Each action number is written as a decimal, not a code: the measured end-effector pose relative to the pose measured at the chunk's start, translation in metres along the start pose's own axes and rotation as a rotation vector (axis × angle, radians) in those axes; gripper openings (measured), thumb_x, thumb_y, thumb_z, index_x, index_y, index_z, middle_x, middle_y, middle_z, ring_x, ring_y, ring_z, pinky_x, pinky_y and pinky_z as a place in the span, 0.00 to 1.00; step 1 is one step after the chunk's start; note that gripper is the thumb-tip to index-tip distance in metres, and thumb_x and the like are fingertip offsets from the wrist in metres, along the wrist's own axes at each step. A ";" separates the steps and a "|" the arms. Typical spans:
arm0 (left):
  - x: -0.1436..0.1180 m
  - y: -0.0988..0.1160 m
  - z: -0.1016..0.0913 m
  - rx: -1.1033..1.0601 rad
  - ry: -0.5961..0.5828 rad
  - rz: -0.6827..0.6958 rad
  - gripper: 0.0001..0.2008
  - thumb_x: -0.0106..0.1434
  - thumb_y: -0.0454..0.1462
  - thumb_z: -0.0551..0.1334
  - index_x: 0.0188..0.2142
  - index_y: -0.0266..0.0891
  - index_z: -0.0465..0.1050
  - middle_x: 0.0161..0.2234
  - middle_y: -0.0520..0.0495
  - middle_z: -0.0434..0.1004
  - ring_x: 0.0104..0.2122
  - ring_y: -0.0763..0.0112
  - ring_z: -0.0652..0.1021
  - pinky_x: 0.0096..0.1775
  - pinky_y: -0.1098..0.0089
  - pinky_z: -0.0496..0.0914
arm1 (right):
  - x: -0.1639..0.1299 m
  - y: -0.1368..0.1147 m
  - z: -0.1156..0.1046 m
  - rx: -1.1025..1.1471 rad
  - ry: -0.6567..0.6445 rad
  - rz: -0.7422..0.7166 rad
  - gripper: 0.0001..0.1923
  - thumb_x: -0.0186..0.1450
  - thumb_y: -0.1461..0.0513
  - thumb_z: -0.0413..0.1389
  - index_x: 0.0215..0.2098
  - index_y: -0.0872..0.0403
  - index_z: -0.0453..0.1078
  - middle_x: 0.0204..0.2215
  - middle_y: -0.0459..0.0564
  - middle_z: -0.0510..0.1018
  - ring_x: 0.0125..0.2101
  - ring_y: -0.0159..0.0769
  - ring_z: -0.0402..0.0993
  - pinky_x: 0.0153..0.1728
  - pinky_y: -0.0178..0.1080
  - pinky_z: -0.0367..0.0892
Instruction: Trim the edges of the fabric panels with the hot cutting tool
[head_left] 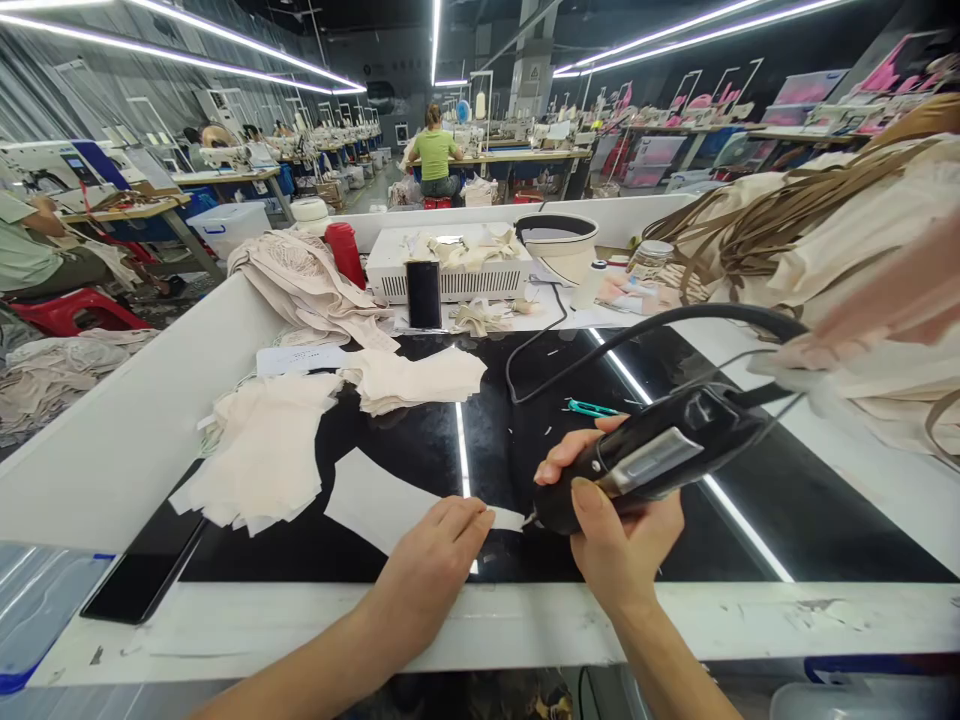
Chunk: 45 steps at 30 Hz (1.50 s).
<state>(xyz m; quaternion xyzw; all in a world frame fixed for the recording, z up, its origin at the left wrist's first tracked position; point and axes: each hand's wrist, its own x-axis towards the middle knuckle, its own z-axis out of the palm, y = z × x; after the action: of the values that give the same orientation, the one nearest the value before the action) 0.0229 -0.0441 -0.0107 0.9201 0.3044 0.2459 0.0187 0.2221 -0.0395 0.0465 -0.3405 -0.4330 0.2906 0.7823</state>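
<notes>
My left hand (439, 560) has its fingers pressed together on a white fabric piece (367, 490), which lies flat on the black board (277, 555). The narrow end of the piece comes out past my fingertips. My right hand (622, 540) is wrapped round a black corded hand tool (675, 450) with a silver plate on its side. Its thin metal tip points left at the narrow end; whether they touch I cannot tell. Left of my hands lie a stack of cream fabric pieces (259, 450) and a smaller stack (416, 378).
Another person's blurred hand (855, 310) reaches in from the right over the tool's cable (675, 312). Teal snips (592, 408), a phone (424, 295), a vented white box (450, 265) and a dark flat slab (146, 560) surround the work. Brown straps (810, 215) heap at right.
</notes>
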 end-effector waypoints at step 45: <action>0.001 0.004 0.008 0.135 -0.004 0.059 0.15 0.79 0.22 0.55 0.59 0.31 0.73 0.49 0.40 0.85 0.47 0.59 0.86 0.51 0.62 0.86 | 0.012 0.010 0.003 -0.013 0.027 -0.008 0.18 0.67 0.60 0.72 0.53 0.46 0.76 0.33 0.41 0.83 0.28 0.34 0.79 0.33 0.41 0.80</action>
<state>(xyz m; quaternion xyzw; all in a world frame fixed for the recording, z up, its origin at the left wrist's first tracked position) 0.0300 -0.0455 -0.0167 0.9284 0.2928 0.2234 -0.0500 0.2233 -0.0234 0.0460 -0.3478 -0.4255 0.2803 0.7871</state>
